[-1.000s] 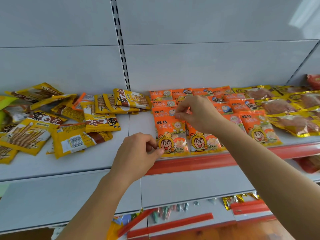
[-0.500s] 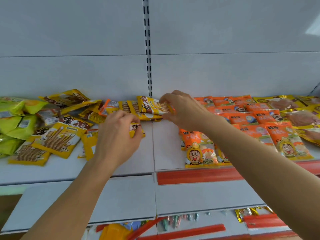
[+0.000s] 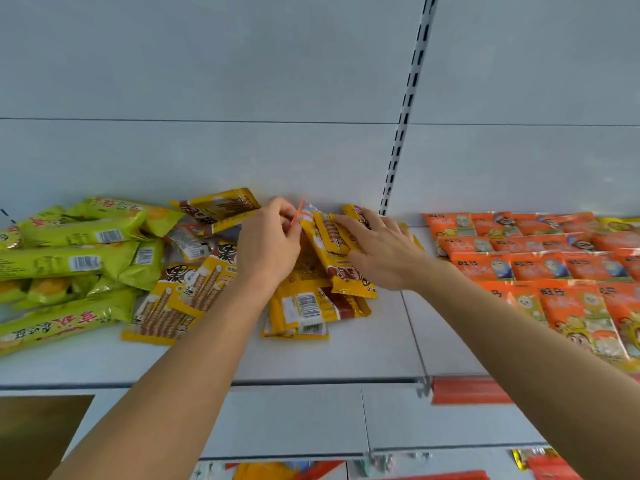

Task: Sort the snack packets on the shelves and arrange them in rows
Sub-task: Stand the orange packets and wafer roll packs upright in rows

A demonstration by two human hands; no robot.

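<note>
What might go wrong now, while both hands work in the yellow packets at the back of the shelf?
1. The left hand pinches an orange-edged packet out of the loose pile of yellow wafer-roll packets; neighbours may slide.
2. The right hand rests flat on yellow packets and could push them toward the tidy orange packet rows.

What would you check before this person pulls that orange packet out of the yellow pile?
1. Left hand pinches the orange packet: ok.
2. Right hand rests flat on the yellow packets, steadying them: ok.
3. Orange packet free of the pile: cannot tell, its lower part is hidden.
4. Orange rows on the right look orderly enough to receive it: ok.
5. Yellow pile sorted: not ok, the packets overlap at angles.
6. Green packets in rows: not ok, heaped.
</note>
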